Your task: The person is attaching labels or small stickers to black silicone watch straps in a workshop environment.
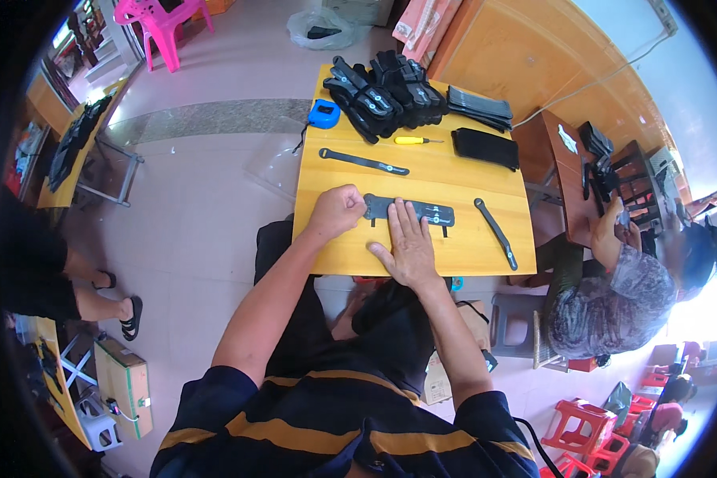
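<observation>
A flat black strap piece (pixel 440 215) with pale printing lies crosswise near the front of the yellow wooden table (pixel 462 179). My right hand (pixel 410 248) rests flat across it, fingers extended and thumb out to the side. At its left end my left hand (pixel 336 210) is closed, fingers curled against the edge; whatever they pinch is hidden. Short dark tabs stick out below the piece. Beyond it lies a narrow black strap (pixel 364 162), and another narrow strap (pixel 495 234) slants at the table's right side.
Along the far side are a heap of black straps (pixel 382 94), a blue tape measure (pixel 323 114), a yellow-handled screwdriver (pixel 411 140), stacked dark strips (pixel 479 107) and a black folded piece (pixel 486 149). A person (pixel 613 295) sits at right; another person's legs (pixel 95 295) show at left.
</observation>
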`<state>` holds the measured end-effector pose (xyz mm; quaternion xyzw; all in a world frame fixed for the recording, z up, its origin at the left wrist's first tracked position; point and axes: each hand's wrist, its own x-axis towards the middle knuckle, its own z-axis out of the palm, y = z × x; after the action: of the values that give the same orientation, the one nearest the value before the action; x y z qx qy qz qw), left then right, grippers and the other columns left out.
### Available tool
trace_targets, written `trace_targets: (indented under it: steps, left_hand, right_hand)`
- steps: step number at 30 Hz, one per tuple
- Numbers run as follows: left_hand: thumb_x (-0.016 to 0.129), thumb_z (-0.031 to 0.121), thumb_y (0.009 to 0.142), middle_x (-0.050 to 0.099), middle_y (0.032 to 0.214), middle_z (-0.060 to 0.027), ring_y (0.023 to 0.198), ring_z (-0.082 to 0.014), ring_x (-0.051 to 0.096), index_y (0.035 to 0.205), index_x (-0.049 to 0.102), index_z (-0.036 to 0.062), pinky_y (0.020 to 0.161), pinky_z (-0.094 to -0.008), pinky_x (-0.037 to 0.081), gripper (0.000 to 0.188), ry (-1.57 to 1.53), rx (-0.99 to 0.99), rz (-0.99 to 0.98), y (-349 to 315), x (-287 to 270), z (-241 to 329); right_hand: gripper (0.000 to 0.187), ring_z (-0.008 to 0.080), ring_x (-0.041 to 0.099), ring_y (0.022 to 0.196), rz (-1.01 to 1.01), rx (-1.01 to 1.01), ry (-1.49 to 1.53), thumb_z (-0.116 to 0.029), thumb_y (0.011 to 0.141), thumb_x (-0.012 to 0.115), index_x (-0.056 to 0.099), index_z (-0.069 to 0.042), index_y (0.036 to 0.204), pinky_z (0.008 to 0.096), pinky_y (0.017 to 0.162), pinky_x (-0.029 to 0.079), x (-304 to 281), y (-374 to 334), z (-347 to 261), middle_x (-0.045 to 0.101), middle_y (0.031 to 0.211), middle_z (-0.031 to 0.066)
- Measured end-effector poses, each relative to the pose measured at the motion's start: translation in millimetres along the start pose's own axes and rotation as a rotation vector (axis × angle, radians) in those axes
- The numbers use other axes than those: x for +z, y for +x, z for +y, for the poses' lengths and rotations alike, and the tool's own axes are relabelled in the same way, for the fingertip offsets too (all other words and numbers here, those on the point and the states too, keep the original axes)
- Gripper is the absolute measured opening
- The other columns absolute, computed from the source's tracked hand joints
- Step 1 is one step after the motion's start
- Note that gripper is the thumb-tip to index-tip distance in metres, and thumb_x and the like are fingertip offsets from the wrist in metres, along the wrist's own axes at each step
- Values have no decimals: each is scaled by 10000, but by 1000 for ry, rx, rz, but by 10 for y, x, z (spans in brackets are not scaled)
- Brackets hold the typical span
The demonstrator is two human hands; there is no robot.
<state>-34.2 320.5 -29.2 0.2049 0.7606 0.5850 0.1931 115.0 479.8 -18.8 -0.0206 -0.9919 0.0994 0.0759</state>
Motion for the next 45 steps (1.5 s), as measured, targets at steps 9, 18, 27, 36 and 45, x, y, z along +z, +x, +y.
trace_targets:
  steps: [9, 18, 27, 36, 45]
  left_hand:
    - [688, 163, 859, 653, 1299, -145, 1146, -288, 658, 1240, 690, 62, 924, -428, 541, 394, 629, 424, 109, -345, 63, 168]
    - [560, 623, 949, 224, 1695, -147, 1576, -387, 141, 1609, 277, 38, 1245, -600, 154, 926, 1006, 396, -257, -485, 58, 170]
    - [503, 696, 952, 195, 1709, -129, 1577, -394, 135, 1626, 243, 59, 1255, -586, 137, 963, 1101, 398, -327, -448, -7, 185]
    - [554, 641, 956, 266, 1684, -122, 1561, -388, 191, 1599, 327, 90, 1251, -576, 164, 877, 1074, 449, -289, -505, -161, 130]
    - [637, 499, 945, 381, 1609, -136, 1515, -383, 294, 1493, 490, 91, 1227, -568, 233, 699, 907, 483, -207, -514, -215, 54]
  right_hand:
    - [899, 356, 216, 1566, 10, -13, 32, -642, 984, 496, 304, -12, 1597, 575, 1235, 212, 32, 1, 63, 255, 1679, 196]
    - [923, 352, 225, 1565, -5, -21, 27, -630, 953, 553, 304, -24, 1602, 565, 1238, 218, -28, -12, 57, 256, 1681, 187]
    - [899, 362, 211, 1567, 7, -15, 103, -608, 950, 582, 324, -43, 1600, 572, 1241, 202, 3, -7, 76, 243, 1682, 197]
    - [866, 374, 178, 1573, -45, 22, 144, -586, 931, 640, 358, -122, 1605, 579, 1245, 166, -92, 11, 44, 215, 1692, 191]
    - [879, 381, 169, 1575, -65, 40, 127, -599, 926, 641, 357, -119, 1605, 581, 1241, 162, -98, 29, 2, 211, 1696, 191]
